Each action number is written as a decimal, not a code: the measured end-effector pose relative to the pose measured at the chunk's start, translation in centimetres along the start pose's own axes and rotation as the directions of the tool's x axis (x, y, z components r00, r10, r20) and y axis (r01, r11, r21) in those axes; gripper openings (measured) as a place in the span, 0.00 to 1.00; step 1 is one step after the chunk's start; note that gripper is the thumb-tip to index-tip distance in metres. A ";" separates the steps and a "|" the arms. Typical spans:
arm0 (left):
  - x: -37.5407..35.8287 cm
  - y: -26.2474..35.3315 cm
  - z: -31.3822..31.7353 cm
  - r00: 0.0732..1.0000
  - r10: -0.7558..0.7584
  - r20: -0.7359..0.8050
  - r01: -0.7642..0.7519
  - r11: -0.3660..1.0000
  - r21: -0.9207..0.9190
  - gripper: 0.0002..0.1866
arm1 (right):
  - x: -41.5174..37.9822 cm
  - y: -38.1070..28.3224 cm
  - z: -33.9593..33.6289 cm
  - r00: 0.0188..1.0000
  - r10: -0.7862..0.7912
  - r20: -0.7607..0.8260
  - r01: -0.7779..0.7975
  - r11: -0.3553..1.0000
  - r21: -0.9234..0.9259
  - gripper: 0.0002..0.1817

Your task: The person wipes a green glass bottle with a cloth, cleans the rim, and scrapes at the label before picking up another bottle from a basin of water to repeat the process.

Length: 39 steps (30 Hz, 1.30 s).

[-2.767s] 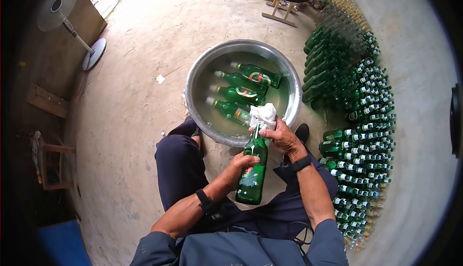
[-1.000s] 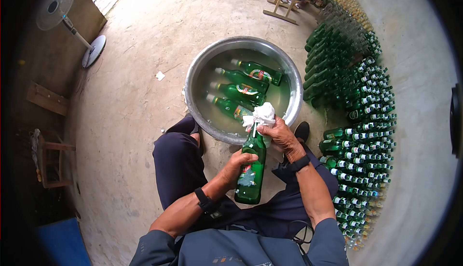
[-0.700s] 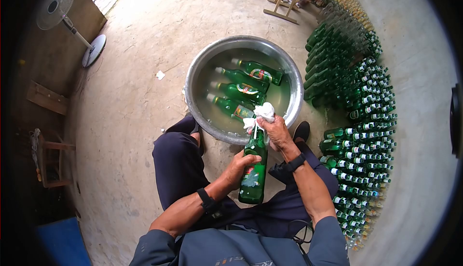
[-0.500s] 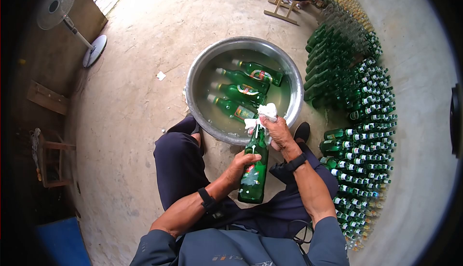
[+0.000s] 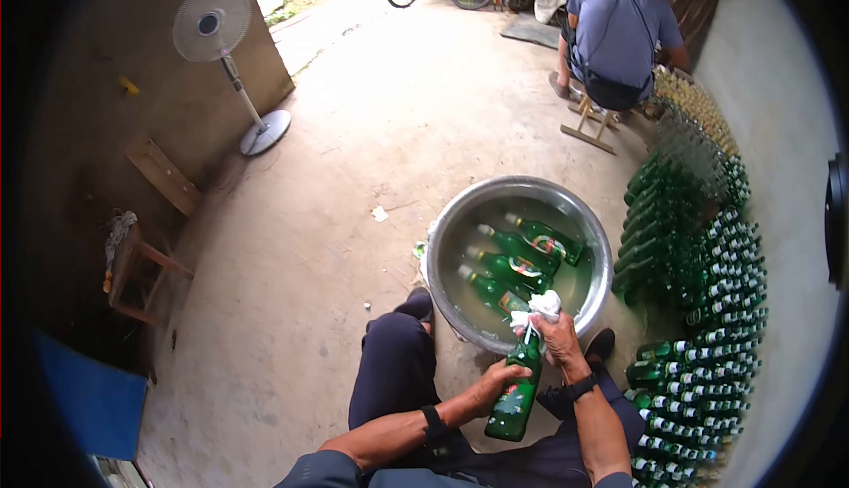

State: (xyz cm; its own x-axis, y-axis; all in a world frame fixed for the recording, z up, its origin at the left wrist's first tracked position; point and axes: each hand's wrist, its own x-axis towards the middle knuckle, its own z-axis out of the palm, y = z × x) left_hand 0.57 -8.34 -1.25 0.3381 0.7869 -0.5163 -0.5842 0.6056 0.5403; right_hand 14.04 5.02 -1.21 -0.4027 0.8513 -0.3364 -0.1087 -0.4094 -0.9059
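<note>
Clamps the green bottle (image 5: 513, 410) around its body with the left grip (image 5: 498, 386). Holds it above the lap, on a tilt, with the base toward the wearer and the neck toward the basin (image 5: 522, 184). Presumably steadies the wider end and leaves the neck free for the right grip (image 5: 557, 338). Closes the right grip on the white cloth (image 5: 546, 305), bunched at the bottle's mouth, probably to press the fabric against the glass. Cannot tell the cloth's exact depth at the mouth. Positions the cloth over the near rim, likely to return drips to the water.

Lays four green bottles (image 5: 546, 245) side by side in the basin, probably for wetting within easy reach. Ranks further bottles (image 5: 703, 315) closely along the right-hand wall (image 5: 796, 249), presumably to save floor (image 5: 292, 311) space.
</note>
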 end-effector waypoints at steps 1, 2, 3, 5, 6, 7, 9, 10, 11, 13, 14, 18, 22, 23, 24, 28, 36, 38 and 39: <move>0.1 -0.1 -0.2 1.000 -0.024 0.010 0.024 1.000 0.000 0.23 | -0.3 -0.3 0.3 1.000 0.001 -0.029 -0.001 1.000 0.003 0.12; 0.0 -0.1 -0.1 1.000 -0.025 0.014 0.025 1.000 -0.006 0.24 | -0.8 -1.9 1.7 0.999 -0.022 -0.025 0.022 1.000 -0.001 0.13; 0.0 0.0 0.1 1.000 -0.023 0.021 0.024 1.000 -0.012 0.24 | 0.0 -0.1 0.4 0.999 -0.026 -0.036 0.026 1.000 0.010 0.11; 0.2 -0.1 0.0 1.000 -0.027 0.014 0.027 1.000 0.011 0.26 | 0.7 1.7 -1.4 0.999 0.000 -0.035 0.001 0.999 0.042 0.10; 0.5 -0.3 -0.1 1.000 -0.023 0.016 0.022 0.999 0.028 0.27 | 0.8 2.1 -1.9 0.999 0.000 -0.054 0.003 0.999 0.049 0.09; 0.6 -0.4 -0.2 1.000 -0.021 0.017 0.020 0.999 0.046 0.27 | 0.7 2.0 -1.8 0.999 -0.006 -0.046 0.008 0.999 0.049 0.09; 0.8 -0.7 -0.3 1.000 0.029 0.011 -0.030 0.996 0.090 0.27 | 0.4 1.5 -1.7 0.997 -0.024 -0.077 0.025 1.000 0.010 0.09; 0.8 -0.7 -0.2 0.998 0.068 0.008 -0.069 0.989 0.130 0.26 | -0.8 -1.2 0.4 0.999 -0.028 -0.038 0.029 0.999 0.021 0.12; 0.7 -0.8 -0.1 0.997 0.074 0.006 -0.074 0.988 0.133 0.26 | -1.2 -1.7 0.7 0.999 -0.031 -0.032 0.032 0.999 0.022 0.12; 0.5 -0.6 0.0 0.996 0.087 -0.011 -0.086 0.995 0.057 0.25 | -1.2 -1.1 0.3 0.987 -0.123 0.100 0.135 0.983 -0.123 0.17; 0.5 -0.5 -0.1 0.997 0.079 -0.010 -0.078 0.997 0.008 0.24 | -1.2 -0.9 0.3 0.984 -0.108 0.139 0.125 0.985 -0.122 0.21; 0.4 -0.3 -0.1 0.998 0.067 0.001 -0.067 0.996 -0.054 0.25 | -0.7 -0.2 0.9 0.991 -0.088 0.101 0.083 0.995 0.055 0.18; 0.6 -0.6 0.1 0.992 0.123 -0.017 -0.121 0.990 0.068 0.27 | -0.1 0.0 0.2 1.000 -0.027 0.002 0.027 0.999 0.044 0.13; 0.5 -0.6 0.3 0.990 0.138 -0.020 -0.136 0.986 0.095 0.28 | 0.3 0.4 -0.3 1.000 -0.008 0.004 0.008 1.000 0.007 0.11; 0.2 -0.3 0.5 0.993 0.118 -0.026 -0.116 0.989 0.088 0.28 | 0.3 0.2 -0.3 1.000 -0.004 0.003 0.004 1.000 -0.014 0.10; 0.2 -0.2 0.4 0.993 0.120 -0.017 -0.118 0.989 0.085 0.27 | -0.5 -0.9 0.3 0.999 0.033 -0.032 -0.032 0.999 0.018 0.10; -0.1 0.9 -0.1 0.999 0.036 0.033 -0.033 0.996 -0.087 0.26 | -1.5 -1.6 -0.9 0.989 0.074 0.125 -0.099 0.972 0.212 0.19; 0.0 1.0 -0.7 0.997 0.006 0.074 0.004 0.991 -0.134 0.26 | -1.8 -1.7 -1.0 0.983 0.069 0.168 -0.118 0.947 0.299 0.21; 0.0 1.0 -0.7 0.997 0.001 0.077 0.010 0.990 -0.137 0.26 | -2.0 -2.0 -0.9 0.980 0.067 0.186 -0.131 0.926 0.355 0.22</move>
State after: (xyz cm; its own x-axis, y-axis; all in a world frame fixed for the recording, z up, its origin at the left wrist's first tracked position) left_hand -0.51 -7.79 -1.19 0.3931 0.7943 -0.4633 -0.6767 0.5910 0.4391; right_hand 15.89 4.44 1.08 -0.5713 0.7459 -0.3423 -0.3711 -0.6068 -0.7030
